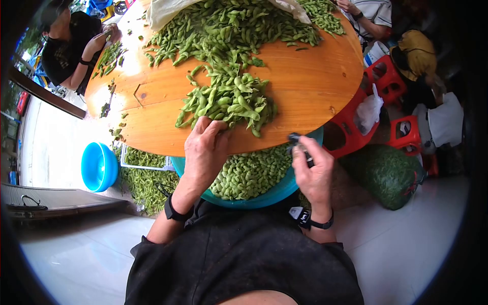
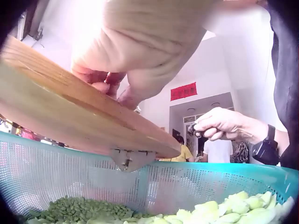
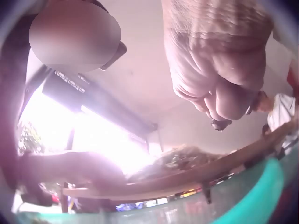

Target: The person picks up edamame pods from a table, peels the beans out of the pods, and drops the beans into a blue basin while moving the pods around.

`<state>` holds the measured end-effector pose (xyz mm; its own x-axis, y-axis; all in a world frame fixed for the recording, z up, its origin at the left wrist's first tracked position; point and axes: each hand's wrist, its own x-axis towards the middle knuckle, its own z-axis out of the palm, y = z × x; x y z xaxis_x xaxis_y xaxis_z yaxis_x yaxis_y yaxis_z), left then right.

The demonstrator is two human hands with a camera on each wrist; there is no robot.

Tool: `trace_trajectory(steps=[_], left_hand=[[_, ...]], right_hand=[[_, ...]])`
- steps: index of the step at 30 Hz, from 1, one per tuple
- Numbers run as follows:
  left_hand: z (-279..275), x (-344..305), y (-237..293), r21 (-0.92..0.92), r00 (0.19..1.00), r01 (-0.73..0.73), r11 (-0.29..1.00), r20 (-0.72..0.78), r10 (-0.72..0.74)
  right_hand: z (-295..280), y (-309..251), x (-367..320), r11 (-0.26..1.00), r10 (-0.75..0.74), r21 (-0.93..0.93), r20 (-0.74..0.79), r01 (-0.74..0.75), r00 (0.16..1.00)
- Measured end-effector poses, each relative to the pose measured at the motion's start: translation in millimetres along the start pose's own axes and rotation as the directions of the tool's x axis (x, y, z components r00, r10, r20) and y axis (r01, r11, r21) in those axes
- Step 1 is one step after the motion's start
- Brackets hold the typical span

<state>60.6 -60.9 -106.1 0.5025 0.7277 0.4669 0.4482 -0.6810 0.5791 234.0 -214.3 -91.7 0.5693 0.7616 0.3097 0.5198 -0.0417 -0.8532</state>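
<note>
My left hand [image 1: 206, 152] is over the near edge of the round wooden table [image 1: 315, 76], its bent fingers at the front of a heap of green edamame pods [image 1: 223, 101]. Whether a pod sits between those fingertips I cannot tell. To the right, just beyond the table edge, my right hand [image 1: 314, 173] grips a small black tool [image 1: 294, 137], mostly covered by the fingers. Below both hands stands a teal mesh basket [image 2: 163, 172] with many pale green pods or beans [image 1: 249, 175] in it. The left wrist view shows the right hand raised over the basket.
A larger pod heap [image 1: 218, 30] lies farther back beside a pale cloth sack [image 1: 170, 10]. A blue basin [image 1: 99, 166] and more pods [image 1: 147, 178] are on the floor at left. Red stools [image 1: 351, 122] and a full green bag [image 1: 389, 175] stand right. Other people sit around the table.
</note>
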Motion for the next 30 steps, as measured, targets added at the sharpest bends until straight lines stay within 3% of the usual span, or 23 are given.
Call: trace_trajectory(steps=[2,3,5,6,7,9,10,13,15,17,19,21,22,23,24,25,27,30], left_hand=[[-6.1,0.5,3.7,-0.176,0.999,0.018,0.984,0.041,-0.011],[-11.7,-0.2,8.9,-0.178,0.999,0.016,0.984,0.045,-0.008],[-21.7,-5.3,18.7,-0.533,0.907,0.383,0.754,0.374,-0.196],[-17.7,-13.7,16.5,-0.692,0.897,0.424,0.584,0.410,-0.166],[-16.6,-17.6,15.4,-0.694,0.896,0.426,0.581,0.412,-0.165],[-16.3,-21.3,18.4,-0.723,0.813,0.573,0.386,0.562,-0.154],[-13.0,-25.4,17.7,-0.747,0.814,0.578,0.328,0.559,-0.160],[-8.9,-31.1,21.0,-0.782,0.827,0.562,0.270,0.530,-0.186],[-7.6,-33.5,23.2,-0.765,0.836,0.548,0.337,0.513,-0.196],[-5.6,-36.7,24.2,-0.740,0.925,0.370,0.562,0.352,-0.145],[-7.8,-36.8,24.9,-0.718,0.935,0.330,0.613,0.339,-0.106],[-8.5,-38.8,25.9,-0.772,0.904,0.421,0.476,0.402,-0.147],[-9.5,-38.3,25.5,-0.771,0.903,0.423,0.476,0.405,-0.148],[-10.9,-36.9,24.5,-0.811,0.862,0.507,0.292,0.486,-0.147],[-11.2,-35.4,23.8,-0.812,0.817,0.575,0.098,0.563,-0.127],[-10.4,-34.1,23.4,-0.811,0.815,0.577,0.097,0.566,-0.125],[-8.4,-32.7,21.6,-0.724,0.728,0.656,-0.212,0.681,-0.073],[-4.4,-34.4,13.1,-0.652,0.696,0.678,-0.340,0.718,0.012]], right_hand=[[10.7,-7.6,1.2,0.987,0.049,0.147,0.128,-0.068,0.991],[15.4,-11.0,1.5,0.969,0.074,0.219,0.175,-0.112,0.982],[21.1,-21.0,2.2,0.886,0.179,0.362,0.307,-0.289,0.935],[23.9,-22.4,3.4,0.858,0.170,0.407,0.352,-0.314,0.920],[26.2,-23.4,4.3,0.826,0.158,0.449,0.397,-0.341,0.904],[30.2,-24.7,3.9,0.784,0.184,0.471,0.446,-0.404,0.876],[31.4,-24.9,3.8,0.737,0.203,0.491,0.495,-0.465,0.845],[29.7,-19.0,3.1,0.630,0.188,0.557,0.567,-0.541,0.802],[29.8,-17.1,2.9,0.605,0.189,0.568,0.578,-0.558,0.794],[29.1,-15.4,3.0,0.577,0.190,0.581,0.588,-0.574,0.786],[28.0,-13.7,3.0,0.638,0.176,0.546,0.583,-0.543,0.793],[28.2,-16.3,2.2,0.642,0.154,0.567,0.564,-0.516,0.812],[28.2,-16.8,1.7,0.647,0.132,0.587,0.543,-0.487,0.829],[26.8,-14.1,1.4,0.645,0.135,0.587,0.542,-0.489,0.829],[24.4,-9.5,1.7,0.550,0.105,0.635,0.591,-0.542,0.800],[23.3,-5.8,1.3,0.448,0.069,0.670,0.634,-0.592,0.770],[26.0,-1.3,-1.0,0.461,0.056,0.684,0.614,-0.566,0.787],[27.7,-4.9,-1.1,0.478,0.033,0.697,0.594,-0.535,0.804]])
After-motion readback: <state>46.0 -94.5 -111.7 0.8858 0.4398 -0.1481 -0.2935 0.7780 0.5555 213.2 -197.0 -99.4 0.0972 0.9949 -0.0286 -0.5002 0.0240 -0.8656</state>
